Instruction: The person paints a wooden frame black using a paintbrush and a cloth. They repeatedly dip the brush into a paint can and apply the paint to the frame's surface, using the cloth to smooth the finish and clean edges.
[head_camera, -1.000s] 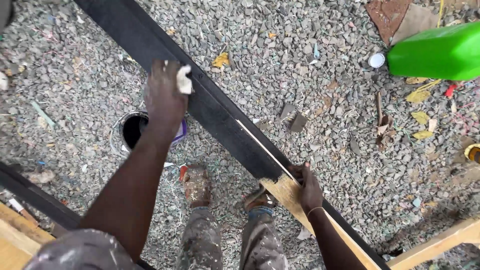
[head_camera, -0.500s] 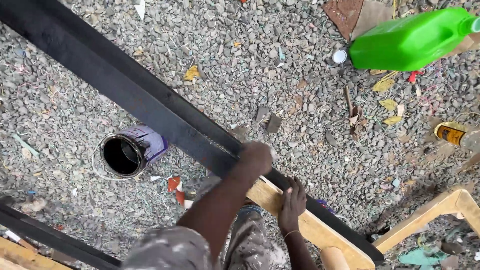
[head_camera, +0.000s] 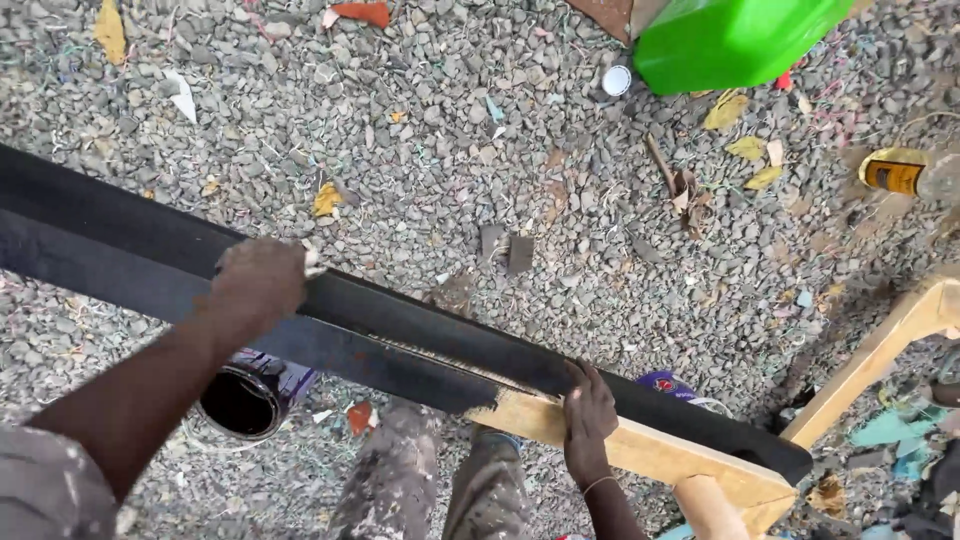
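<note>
Two hands on one plank (head_camera: 400, 340): your right hand (head_camera: 588, 420) grips its bare wood edge; your left hand (head_camera: 258, 282) presses a rag onto its black part. Paint can (head_camera: 245, 400) below; green jug (head_camera: 730, 40) beyond on gravel (head_camera: 420, 130).

Left hand (head_camera: 258, 283) pressing rag on black-painted beam (head_camera: 400, 330); right hand (head_camera: 588, 420) steadying it.

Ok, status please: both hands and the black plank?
Left hand pressing a pale rag on the black-painted plank. Right hand gripping its bare end. Paint can underneath.
</note>
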